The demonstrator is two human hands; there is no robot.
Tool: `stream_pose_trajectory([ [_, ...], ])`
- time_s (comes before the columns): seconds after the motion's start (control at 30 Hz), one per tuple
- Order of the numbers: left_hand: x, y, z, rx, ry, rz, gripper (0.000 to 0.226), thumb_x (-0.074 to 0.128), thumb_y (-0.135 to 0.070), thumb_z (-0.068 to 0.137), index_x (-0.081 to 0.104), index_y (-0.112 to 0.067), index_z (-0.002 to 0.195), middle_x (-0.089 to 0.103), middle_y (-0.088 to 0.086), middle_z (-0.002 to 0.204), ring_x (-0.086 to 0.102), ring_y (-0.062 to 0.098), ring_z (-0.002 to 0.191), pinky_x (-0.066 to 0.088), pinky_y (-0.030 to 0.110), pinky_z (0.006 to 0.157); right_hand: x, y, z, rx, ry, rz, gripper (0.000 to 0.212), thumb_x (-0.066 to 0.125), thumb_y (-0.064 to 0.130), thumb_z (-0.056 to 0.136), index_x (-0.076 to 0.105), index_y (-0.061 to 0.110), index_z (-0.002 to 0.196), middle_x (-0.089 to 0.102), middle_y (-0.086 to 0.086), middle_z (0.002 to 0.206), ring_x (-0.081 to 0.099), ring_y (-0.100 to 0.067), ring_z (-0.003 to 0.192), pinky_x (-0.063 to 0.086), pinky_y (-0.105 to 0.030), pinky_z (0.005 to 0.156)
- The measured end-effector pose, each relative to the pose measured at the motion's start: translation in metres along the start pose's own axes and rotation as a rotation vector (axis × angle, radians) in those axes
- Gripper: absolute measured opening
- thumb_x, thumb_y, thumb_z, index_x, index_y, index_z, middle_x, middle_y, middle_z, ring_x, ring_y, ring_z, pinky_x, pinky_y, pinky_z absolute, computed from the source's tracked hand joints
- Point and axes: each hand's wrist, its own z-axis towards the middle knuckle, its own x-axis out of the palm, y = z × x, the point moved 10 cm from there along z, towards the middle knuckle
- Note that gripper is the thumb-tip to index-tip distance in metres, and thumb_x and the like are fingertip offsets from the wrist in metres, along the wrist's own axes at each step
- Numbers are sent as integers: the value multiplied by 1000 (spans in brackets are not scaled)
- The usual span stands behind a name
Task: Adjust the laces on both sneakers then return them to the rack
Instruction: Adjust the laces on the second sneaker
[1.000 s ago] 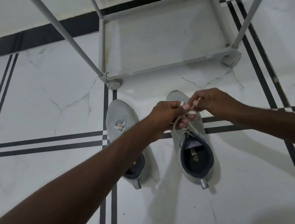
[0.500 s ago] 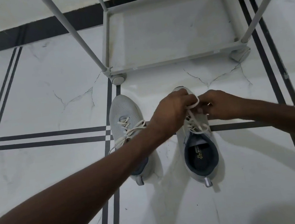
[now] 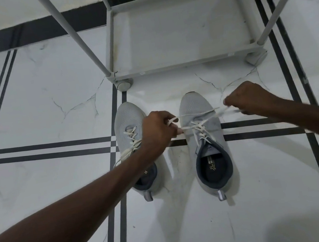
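Two sneakers: we see a left sneaker point(image 3: 129, 125) and a right sneaker point(image 3: 201, 119) side by side on the marble floor point(image 3: 41, 117), toes toward the rack.
Left hand point(image 3: 156, 133): we pinch one end of the right sneaker's laces point(image 3: 198, 127).
Right hand point(image 3: 247, 98): we grip the other end, pulled taut.
Rack point(image 3: 179, 64): we see its bottom shelf just beyond the toes, standing on castors.
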Motion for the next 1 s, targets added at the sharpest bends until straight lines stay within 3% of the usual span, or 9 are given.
stream_pose_trajectory([
  [0.1, 5, 16, 0, -40, 85, 258, 51, 81, -15, 73, 65, -9, 121, 75, 10, 101, 72, 21, 88, 59, 36, 82, 5, -4, -4, -155, 25, -510, 44, 60, 37, 89, 52, 20, 50, 53, 3, 49, 51, -17, 52, 34, -26, 52],
  [0.2, 11, -20, -3, 244, 14, 424, 65, 75, -18, 78, 50, -7, 137, 59, 16, 131, 51, 32, 122, 46, 44, 99, 33, 3, -15, -300, 83, -552, 13, 60, 31, 84, 70, 26, 90, 70, 1, 86, 60, -24, 89, 48, -37, 75],
  [0.23, 18, -31, -6, 309, 38, 399, 61, 74, -19, 80, 52, -7, 136, 59, 16, 131, 51, 31, 123, 45, 44, 100, 46, 7, -16, -341, 104, -563, 24, 61, 27, 81, 69, 25, 102, 69, 0, 98, 58, -25, 98, 48, -41, 83],
  [0.4, 65, -27, -16, 246, 299, 382, 36, 72, -37, 84, 68, -12, 109, 75, 8, 102, 70, 26, 91, 54, 31, 77, 81, 29, -30, -468, 84, -443, 14, 54, 20, 81, 67, 14, 83, 63, -6, 84, 56, -26, 80, 45, -38, 71],
  [0.53, 56, -17, -8, 137, 399, 243, 19, 65, -34, 90, 73, -17, 87, 67, -10, 62, 63, -5, 52, 44, 7, 54, 76, 1, -21, -57, 209, 222, 24, 49, 9, 93, 52, 11, 69, 50, 0, 56, 42, -17, 46, 33, -23, 46],
  [0.6, 50, -17, -7, 136, 426, 222, 24, 59, -34, 94, 74, -23, 79, 59, -16, 54, 54, -11, 49, 38, 5, 54, 83, -14, -23, 100, 360, 375, 31, 52, 16, 95, 48, 10, 65, 38, 0, 49, 28, -15, 41, 22, -20, 42],
  [0.77, 40, 18, -22, -5, 446, 201, 32, 55, -27, 96, 73, -10, 75, 54, -10, 49, 47, -5, 42, 33, 9, 50, 62, -34, -27, -36, 537, 67, 46, 62, 50, 88, 64, 10, 66, 45, -10, 54, 33, -21, 46, 26, -30, 47],
  [0.87, 39, 46, -28, -209, 415, 91, 35, 57, -27, 95, 67, -13, 64, 39, -7, 31, 34, 3, 27, 34, 17, 39, 48, -52, -23, -44, 429, 6, 42, 60, 41, 92, 63, 16, 59, 47, -1, 51, 36, -10, 47, 30, -24, 52],
  [1.0, 41, 52, -26, -301, 407, 90, 36, 57, -22, 95, 61, -18, 59, 42, -9, 30, 39, 7, 27, 38, 21, 39, 53, -54, -17, -85, 370, -80, 42, 59, 30, 94, 60, 17, 53, 52, -1, 51, 42, -10, 48, 35, -24, 57],
])
